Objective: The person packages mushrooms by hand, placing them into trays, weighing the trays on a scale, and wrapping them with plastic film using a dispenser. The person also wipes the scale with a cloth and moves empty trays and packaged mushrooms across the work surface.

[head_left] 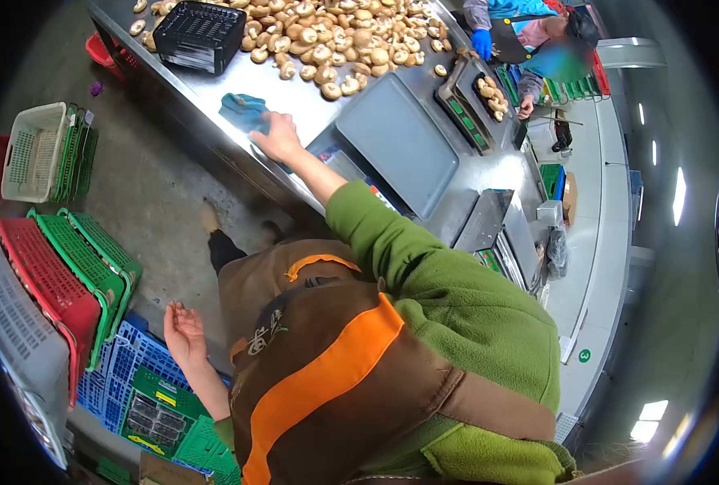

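My right hand (278,139) reaches over the near edge of the steel table (272,85), fingers closed on a crumpled blue cloth (244,111). The cloth lies partly on the table surface, and its edges are slightly blurred. My left hand (185,330) hangs low by my side, away from the table. Its palm shows, with loosely curled fingers apart and nothing in them. A black plastic tray stack (199,36) stands beyond the cloth, next to a large heap of brown mushrooms (327,40). A grey flat tray (400,141) lies right of my right hand.
Across the table a co-worker (529,36) with one blue glove stands by a scale (464,105) and a tray of mushrooms (490,97). Red and green crates (52,275) lean at the left. A white basket (34,149) and blue pallet (137,364) are on the floor.
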`<state>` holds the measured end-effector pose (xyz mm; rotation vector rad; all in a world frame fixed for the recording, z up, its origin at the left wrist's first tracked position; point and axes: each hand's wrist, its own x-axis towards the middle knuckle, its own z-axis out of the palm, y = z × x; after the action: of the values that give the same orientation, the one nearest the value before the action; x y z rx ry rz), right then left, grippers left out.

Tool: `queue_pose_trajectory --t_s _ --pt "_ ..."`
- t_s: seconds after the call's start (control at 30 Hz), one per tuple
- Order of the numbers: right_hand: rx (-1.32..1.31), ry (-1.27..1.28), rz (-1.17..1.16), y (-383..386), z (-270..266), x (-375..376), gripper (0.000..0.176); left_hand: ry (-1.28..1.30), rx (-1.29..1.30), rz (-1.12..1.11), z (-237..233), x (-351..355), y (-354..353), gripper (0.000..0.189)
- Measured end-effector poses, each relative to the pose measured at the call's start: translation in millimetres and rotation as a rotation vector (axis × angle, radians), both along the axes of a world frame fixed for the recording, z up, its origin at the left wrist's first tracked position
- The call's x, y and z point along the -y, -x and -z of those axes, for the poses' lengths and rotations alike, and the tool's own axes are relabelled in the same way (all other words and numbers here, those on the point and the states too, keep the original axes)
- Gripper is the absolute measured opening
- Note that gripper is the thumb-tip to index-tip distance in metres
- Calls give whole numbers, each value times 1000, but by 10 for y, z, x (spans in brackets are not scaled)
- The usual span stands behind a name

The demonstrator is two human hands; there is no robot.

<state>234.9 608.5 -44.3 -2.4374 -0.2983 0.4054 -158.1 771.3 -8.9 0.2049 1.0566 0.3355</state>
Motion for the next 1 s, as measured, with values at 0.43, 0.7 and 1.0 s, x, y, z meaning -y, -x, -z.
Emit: queue_pose_trajectory --t_s 0.43,0.7,1.0 --pt "60 215 266 -7 40 -270 46 -243 113 423 -7 -2762 -2414 14" --pt "33 118 404 -22 147 -244 22 -181 181 535 250 -3293 -3336 12" --pt "-35 178 220 -241 -454 -281 41 -236 137 780 -74 -2777 -4252 13"
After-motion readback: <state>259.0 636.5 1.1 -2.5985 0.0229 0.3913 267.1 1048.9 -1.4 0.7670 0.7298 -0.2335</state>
